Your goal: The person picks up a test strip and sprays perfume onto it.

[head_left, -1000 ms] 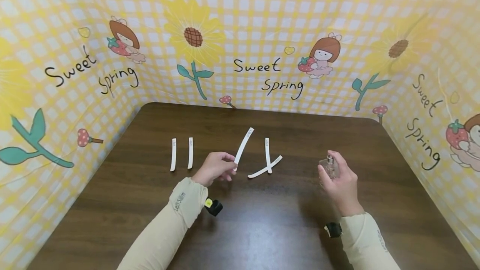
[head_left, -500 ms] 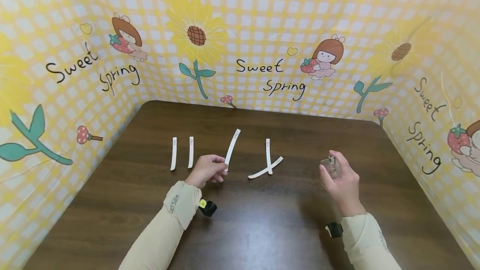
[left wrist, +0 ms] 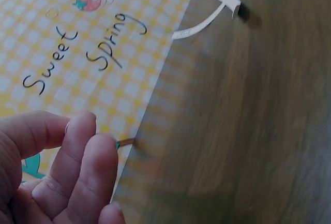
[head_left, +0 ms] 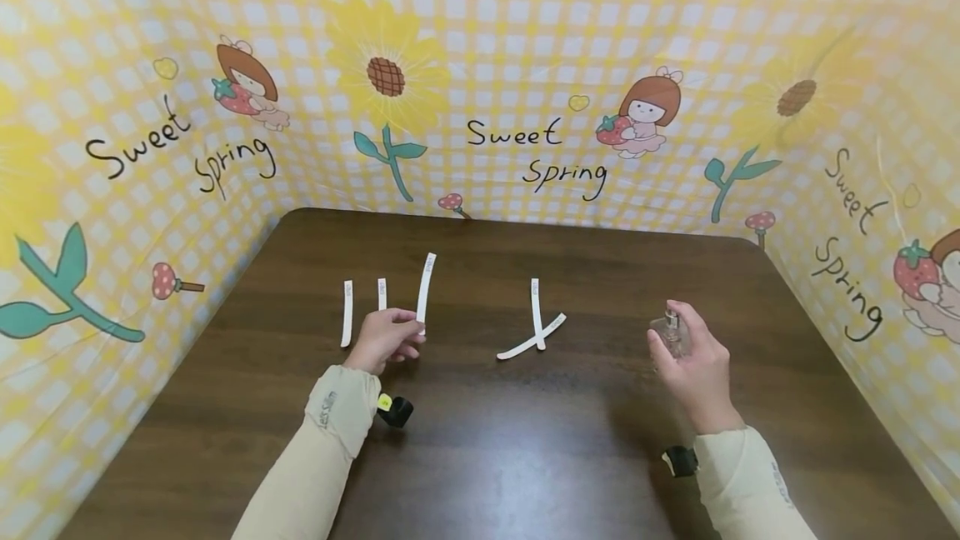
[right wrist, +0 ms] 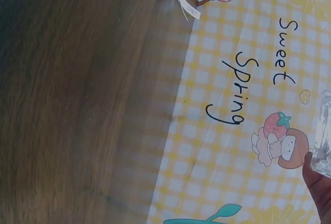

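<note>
My left hand [head_left: 387, 338] pinches the lower end of a white paper test strip [head_left: 425, 286] between thumb and fingers, and the strip stands up from them. In the left wrist view the curled fingers [left wrist: 93, 177] hide that strip. Just left of the hand lie two more strips, an outer one [head_left: 347, 313] and an inner one [head_left: 382, 293] partly covered by the hand. My right hand [head_left: 697, 369] grips a small clear glass perfume bottle [head_left: 670, 335], index finger on its spray top. At the right wrist view's edge, part of the glass bottle [right wrist: 323, 136] shows.
Between the hands, an upright-lying strip [head_left: 535, 298] crosses a slanted strip [head_left: 517, 349] on the dark wooden table [head_left: 480, 440]. A yellow checked cloth [head_left: 480, 40] with printed flowers walls the table's back and sides.
My left hand has moved left with the test strip, toward the two strips on the left, and now overlaps the inner one. My right hand with the perfume bottle has shifted slightly right.
</note>
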A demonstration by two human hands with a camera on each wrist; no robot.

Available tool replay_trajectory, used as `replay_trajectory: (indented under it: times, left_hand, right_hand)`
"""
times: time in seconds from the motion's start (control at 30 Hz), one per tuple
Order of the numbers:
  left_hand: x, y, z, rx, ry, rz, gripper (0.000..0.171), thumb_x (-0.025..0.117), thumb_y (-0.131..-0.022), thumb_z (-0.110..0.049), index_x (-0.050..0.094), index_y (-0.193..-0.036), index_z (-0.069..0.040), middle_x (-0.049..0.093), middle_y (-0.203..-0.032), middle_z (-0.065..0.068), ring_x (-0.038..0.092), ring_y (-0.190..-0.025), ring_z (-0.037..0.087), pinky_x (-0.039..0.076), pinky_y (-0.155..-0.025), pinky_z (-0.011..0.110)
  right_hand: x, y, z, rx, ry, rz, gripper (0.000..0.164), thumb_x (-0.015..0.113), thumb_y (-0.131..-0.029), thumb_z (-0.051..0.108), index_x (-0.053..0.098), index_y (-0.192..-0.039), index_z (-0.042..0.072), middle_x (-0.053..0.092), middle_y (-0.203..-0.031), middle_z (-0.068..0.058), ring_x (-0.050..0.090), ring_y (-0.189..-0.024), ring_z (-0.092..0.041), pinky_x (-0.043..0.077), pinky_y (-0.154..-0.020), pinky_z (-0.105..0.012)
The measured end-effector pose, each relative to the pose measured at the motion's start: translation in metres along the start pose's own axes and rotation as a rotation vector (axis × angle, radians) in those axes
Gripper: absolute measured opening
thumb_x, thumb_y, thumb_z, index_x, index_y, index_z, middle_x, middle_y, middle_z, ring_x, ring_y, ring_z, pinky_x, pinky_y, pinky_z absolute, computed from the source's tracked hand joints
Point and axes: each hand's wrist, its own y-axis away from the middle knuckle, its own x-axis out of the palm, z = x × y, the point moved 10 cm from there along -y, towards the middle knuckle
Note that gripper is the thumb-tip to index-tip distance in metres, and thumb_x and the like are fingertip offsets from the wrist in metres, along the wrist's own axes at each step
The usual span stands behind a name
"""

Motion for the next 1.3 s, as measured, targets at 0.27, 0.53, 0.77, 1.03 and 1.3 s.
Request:
replay_trajectory:
  times: [0.27, 0.53, 0.77, 1.03, 1.3]
  left_hand:
    - [-0.015, -0.007, 0.005, -0.023, 0.015, -0.022, 0.034, 0.06, -0.092, -0.009, 0.053, -0.12, 0.007, 0.069, -0.072, 0.002, 0.055, -0.043, 0.005, 0.04, -0.044, 0.021]
    - [-0.021, -0.014, 0.008, -0.043, 0.006, -0.026, 0.032, 0.06, -0.092, -0.009, 0.054, -0.119, 0.008, 0.068, -0.069, -0.001, 0.055, -0.043, 0.006, 0.039, -0.045, 0.022]
    - [-0.024, -0.023, 0.006, -0.101, -0.029, -0.035, 0.033, 0.06, -0.093, -0.011, 0.055, -0.12, 0.007, 0.067, -0.067, -0.002, 0.055, -0.044, 0.006, 0.041, -0.046, 0.023]
    - [-0.024, -0.024, 0.013, -0.158, 0.0, -0.039, 0.032, 0.06, -0.092, -0.01, 0.054, -0.12, 0.004, 0.064, -0.062, -0.006, 0.056, -0.044, 0.005, 0.041, -0.044, 0.02]
    - [-0.025, -0.028, 0.018, -0.17, 0.002, -0.064, 0.03, 0.06, -0.092, -0.008, 0.054, -0.119, 0.006, 0.063, -0.061, -0.007, 0.057, -0.045, 0.005, 0.043, -0.045, 0.02]
  right_hand:
    - [-0.002, 0.002, -0.003, 0.012, 0.0, 0.035, 0.042, 0.063, -0.088, 0.033, 0.057, -0.117, 0.002, 0.066, -0.091, -0.022, 0.059, -0.06, -0.034, 0.045, -0.052, -0.047]
    - [0.0, 0.003, -0.008, 0.037, -0.009, 0.09, 0.044, 0.068, -0.074, 0.008, 0.057, -0.116, 0.0, 0.065, -0.083, -0.02, 0.057, -0.058, -0.029, 0.047, -0.05, -0.034]
    - [0.001, 0.005, -0.017, 0.086, 0.001, 0.112, 0.051, 0.071, -0.07, -0.001, 0.055, -0.118, 0.0, 0.063, -0.077, -0.019, 0.058, -0.056, -0.032, 0.048, -0.05, -0.047]
    - [-0.001, 0.004, -0.02, 0.094, 0.012, 0.109, 0.05, 0.071, -0.071, 0.0, 0.055, -0.118, 0.0, 0.063, -0.075, -0.019, 0.059, -0.056, -0.032, 0.048, -0.051, -0.047]
    - [-0.001, 0.005, -0.019, 0.09, 0.003, 0.097, 0.05, 0.07, -0.07, 0.001, 0.056, -0.118, 0.003, 0.063, -0.076, -0.019, 0.058, -0.056, -0.033, 0.046, -0.05, -0.049]
